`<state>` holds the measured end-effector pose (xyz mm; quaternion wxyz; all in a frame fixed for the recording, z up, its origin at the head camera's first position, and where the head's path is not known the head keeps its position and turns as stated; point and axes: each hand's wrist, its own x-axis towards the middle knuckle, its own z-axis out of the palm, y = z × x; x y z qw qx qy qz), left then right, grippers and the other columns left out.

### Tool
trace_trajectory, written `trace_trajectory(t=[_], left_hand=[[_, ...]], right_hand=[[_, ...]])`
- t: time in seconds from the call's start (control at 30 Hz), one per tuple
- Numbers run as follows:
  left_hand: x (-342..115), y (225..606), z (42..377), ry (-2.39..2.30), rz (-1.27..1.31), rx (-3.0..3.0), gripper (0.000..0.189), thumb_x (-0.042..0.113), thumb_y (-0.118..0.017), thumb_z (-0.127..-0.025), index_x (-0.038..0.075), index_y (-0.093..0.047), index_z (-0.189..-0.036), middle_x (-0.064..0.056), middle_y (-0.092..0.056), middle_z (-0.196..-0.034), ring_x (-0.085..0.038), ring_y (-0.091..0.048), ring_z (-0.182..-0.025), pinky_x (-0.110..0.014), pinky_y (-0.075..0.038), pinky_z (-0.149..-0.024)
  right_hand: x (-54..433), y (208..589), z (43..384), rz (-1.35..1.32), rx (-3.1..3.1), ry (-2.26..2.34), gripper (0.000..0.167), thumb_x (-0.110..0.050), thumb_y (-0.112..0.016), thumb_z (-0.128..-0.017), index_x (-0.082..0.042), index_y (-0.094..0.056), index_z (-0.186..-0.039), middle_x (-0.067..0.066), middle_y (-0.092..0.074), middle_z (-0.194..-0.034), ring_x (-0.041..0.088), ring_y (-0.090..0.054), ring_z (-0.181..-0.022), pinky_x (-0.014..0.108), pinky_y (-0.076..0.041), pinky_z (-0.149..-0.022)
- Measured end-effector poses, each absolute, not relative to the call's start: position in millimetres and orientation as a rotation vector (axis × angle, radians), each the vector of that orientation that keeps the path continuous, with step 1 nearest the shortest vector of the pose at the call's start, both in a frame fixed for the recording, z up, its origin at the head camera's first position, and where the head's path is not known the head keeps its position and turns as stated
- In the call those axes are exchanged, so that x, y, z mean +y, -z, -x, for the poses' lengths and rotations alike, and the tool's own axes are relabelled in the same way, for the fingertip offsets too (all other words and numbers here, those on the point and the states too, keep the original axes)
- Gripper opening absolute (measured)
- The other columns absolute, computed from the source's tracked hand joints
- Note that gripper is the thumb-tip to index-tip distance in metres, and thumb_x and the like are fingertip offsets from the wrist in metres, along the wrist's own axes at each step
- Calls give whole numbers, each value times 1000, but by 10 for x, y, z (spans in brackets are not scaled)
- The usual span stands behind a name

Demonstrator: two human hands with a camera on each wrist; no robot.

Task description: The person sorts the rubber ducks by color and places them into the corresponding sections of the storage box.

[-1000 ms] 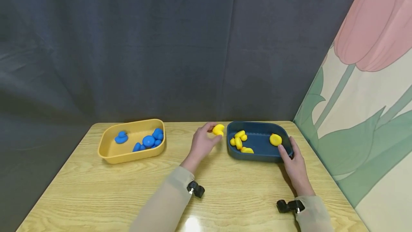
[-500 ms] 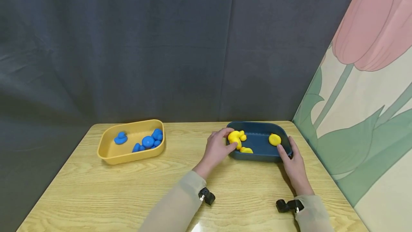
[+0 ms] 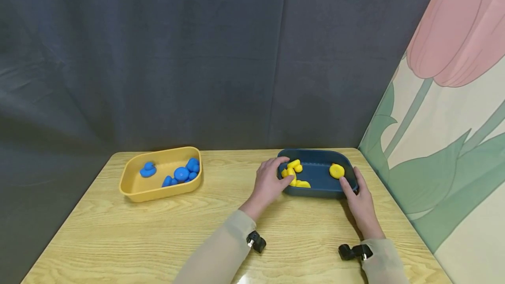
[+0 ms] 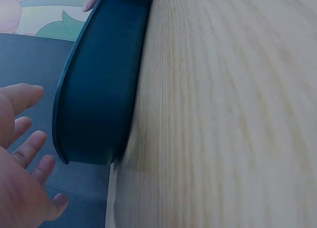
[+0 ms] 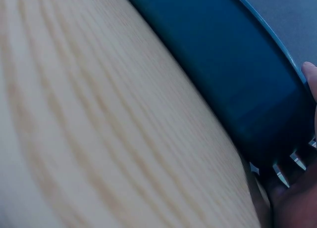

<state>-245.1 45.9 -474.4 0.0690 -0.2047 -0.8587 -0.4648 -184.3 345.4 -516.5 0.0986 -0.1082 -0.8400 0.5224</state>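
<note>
Over the left end of a dark blue bin (image 3: 315, 193), my left hand (image 3: 269, 183) hovers with fingers spread. In the left wrist view nothing lies between the fingers of the left hand (image 4: 22, 163), beside the bin's outer wall (image 4: 101, 89). Several yellow rubber ducks (image 3: 292, 173) lie bunched in the bin's left end, and a single yellow duck (image 3: 337, 171) sits near its right end. My right hand (image 3: 360, 203) holds the bin's right end, thumb at the rim and fingers along the outside; the right wrist view shows part of that right hand (image 5: 299, 201).
A yellow bin (image 3: 136, 196) holding several blue rubber ducks (image 3: 181, 174) stands at the left on the wooden table (image 3: 158, 231). Behind the table hangs a dark curtain (image 3: 197, 56). A wall with a tulip pattern (image 3: 446, 165) borders the right side.
My left hand has carried a yellow duck rightward into the dark blue bin and let it go among the others. The right hand has stayed on the bin.
</note>
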Motion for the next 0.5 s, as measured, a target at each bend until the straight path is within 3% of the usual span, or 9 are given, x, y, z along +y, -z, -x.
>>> trace_trajectory(t=[0.3,0.5], left_hand=[[291,4757,2516,1367,601,-2575,54,30,-79,-106,16,-63,-155,-4,-59,-160,-33,-48,-151,-58,-32,-128],[162,4729,2529,1260,614,-2589,52,30,-75,-108,15,-61,-157,-4,-58,-161,-33,-48,-152,-59,-31,-128]], right_hand=[[3474,5130,1838,280,-2474,-1538,91,-53,-56,-114,-21,-1,-180,14,-2,-185,43,-3,-168,69,-11,-132],[3485,5046,1813,256,-2415,-1472,88,-46,-57,-115,-13,-7,-179,19,-8,-183,43,-7,-168,66,-11,-133]])
